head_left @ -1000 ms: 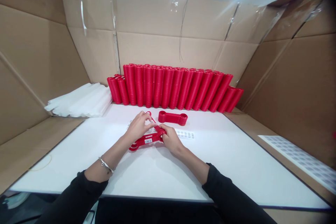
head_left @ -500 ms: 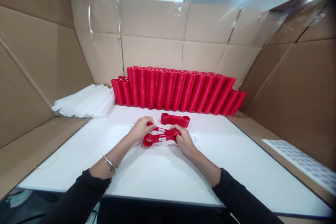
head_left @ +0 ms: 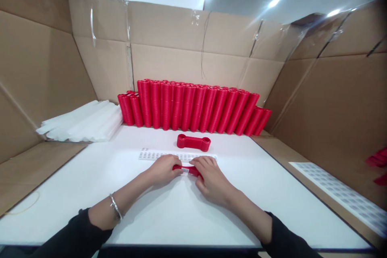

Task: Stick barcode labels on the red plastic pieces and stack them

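Note:
A red dumbbell-shaped plastic piece (head_left: 192, 169) with a small white label lies low over the white table, between my two hands. My left hand (head_left: 165, 169) pinches its left end with thumb and fingers. Around the right end my right hand (head_left: 210, 177) is closed, covering much of it. Just beyond my fingers a strip of small printed labels (head_left: 151, 155) lies on the table, partly hidden by both hands. Behind the strip rests another red piece or short stack (head_left: 193, 142), with a ring at each end.
Tall columns of stacked red pieces (head_left: 184, 107) line the back, before a cardboard wall (head_left: 169, 28). White sleeve-like bundles (head_left: 86, 121) lie at back left. A label sheet (head_left: 335, 193) lies along the right. Blurred red shapes (head_left: 377, 159) show at the right edge.
Two labelled red pieces showed between my hands before; one shows now. Red shapes have appeared at the right edge. The label strip is more exposed, and the view has shifted.

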`<state>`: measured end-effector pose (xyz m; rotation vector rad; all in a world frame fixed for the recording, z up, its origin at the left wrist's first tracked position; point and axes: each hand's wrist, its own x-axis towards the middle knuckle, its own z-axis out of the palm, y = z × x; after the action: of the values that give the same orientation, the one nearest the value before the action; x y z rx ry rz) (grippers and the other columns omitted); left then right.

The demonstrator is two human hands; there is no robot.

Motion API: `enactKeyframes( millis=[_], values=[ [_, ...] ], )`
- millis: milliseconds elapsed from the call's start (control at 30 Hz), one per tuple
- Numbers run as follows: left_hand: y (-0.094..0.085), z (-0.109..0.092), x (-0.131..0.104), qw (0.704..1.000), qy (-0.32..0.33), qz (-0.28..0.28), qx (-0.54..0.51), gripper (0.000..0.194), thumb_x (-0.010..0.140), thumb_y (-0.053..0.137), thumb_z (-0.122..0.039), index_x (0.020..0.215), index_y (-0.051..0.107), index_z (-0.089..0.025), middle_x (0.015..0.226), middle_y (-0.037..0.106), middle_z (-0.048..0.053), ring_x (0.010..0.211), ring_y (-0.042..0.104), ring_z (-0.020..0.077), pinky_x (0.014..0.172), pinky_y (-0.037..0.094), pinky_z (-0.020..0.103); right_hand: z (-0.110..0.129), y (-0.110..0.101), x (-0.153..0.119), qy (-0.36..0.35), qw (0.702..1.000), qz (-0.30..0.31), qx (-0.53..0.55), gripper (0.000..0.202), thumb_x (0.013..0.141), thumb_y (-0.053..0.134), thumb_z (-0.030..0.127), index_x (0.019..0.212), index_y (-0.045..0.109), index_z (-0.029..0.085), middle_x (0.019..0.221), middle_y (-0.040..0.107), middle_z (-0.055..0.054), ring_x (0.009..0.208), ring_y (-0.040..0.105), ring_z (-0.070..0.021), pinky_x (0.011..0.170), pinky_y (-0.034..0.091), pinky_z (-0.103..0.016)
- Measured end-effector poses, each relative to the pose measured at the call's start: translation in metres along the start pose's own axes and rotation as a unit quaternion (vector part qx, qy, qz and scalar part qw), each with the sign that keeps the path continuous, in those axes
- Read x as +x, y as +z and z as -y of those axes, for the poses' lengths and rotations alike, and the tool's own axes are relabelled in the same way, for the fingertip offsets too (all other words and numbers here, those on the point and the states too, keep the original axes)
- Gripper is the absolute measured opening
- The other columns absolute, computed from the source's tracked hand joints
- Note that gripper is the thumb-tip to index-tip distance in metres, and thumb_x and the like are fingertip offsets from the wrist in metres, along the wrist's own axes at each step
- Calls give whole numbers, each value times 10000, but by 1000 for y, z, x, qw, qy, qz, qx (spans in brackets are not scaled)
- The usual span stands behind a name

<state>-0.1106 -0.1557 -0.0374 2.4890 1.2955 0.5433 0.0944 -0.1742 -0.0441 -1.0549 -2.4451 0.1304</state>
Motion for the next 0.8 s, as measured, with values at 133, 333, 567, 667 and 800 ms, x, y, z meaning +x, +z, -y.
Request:
enactKeyframes(
  millis=[133, 333, 567, 667, 800],
  values=[
    [3, -14, 18, 996, 2, 37, -80, 170, 726, 489, -266, 581, 529, -187, 619, 565, 10, 613, 507, 168, 560, 360, 284, 6, -6, 1, -53, 990, 6, -133, 276, 778, 444, 82, 1021, 555, 152, 923, 600, -108, 898, 518, -250, 888, 330, -442],
    [-16, -19, 75, 978, 20, 94, -187, 321, 796, 421, -432, 748, 583, -159, 622, 572, 3, 574, 518, 137, 513, 371, 234, -38, -45, 13, 32, 992, 66, -105, 159, 803, 461, 129, 857, 607, 159, 799, 628, -92, 718, 558, -210, 656, 389, -309],
    [-25, 26, 137, 991, 8, 36, 127, 379, 679, 591, -398, 992, 612, -185, 999, 620, 85, 902, 558, 238, 709, 402, 277, -133, -93, 6, 229, 971, 52, -48, 201, 768, 487, 321, 774, 615, 167, 577, 541, 3, 512, 460, -131, 505, 312, -245],
    [-17, 29, 142, 980, -12, 96, 174, 249, 685, 570, -354, 850, 633, -179, 791, 636, 58, 693, 564, 186, 562, 359, 242, -164, -84, 5, 229, 964, 125, -55, 173, 703, 527, 305, 613, 577, 166, 543, 510, 5, 511, 441, -125, 498, 300, -246],
    [-14, 29, 142, 986, -17, 110, 121, 187, 684, 560, -354, 720, 615, -179, 643, 598, 20, 566, 523, 148, 493, 317, 233, -181, -73, 4, 249, 952, 174, -45, 145, 670, 531, 289, 579, 550, 178, 545, 512, 11, 518, 450, -126, 497, 312, -247]
  ],
)
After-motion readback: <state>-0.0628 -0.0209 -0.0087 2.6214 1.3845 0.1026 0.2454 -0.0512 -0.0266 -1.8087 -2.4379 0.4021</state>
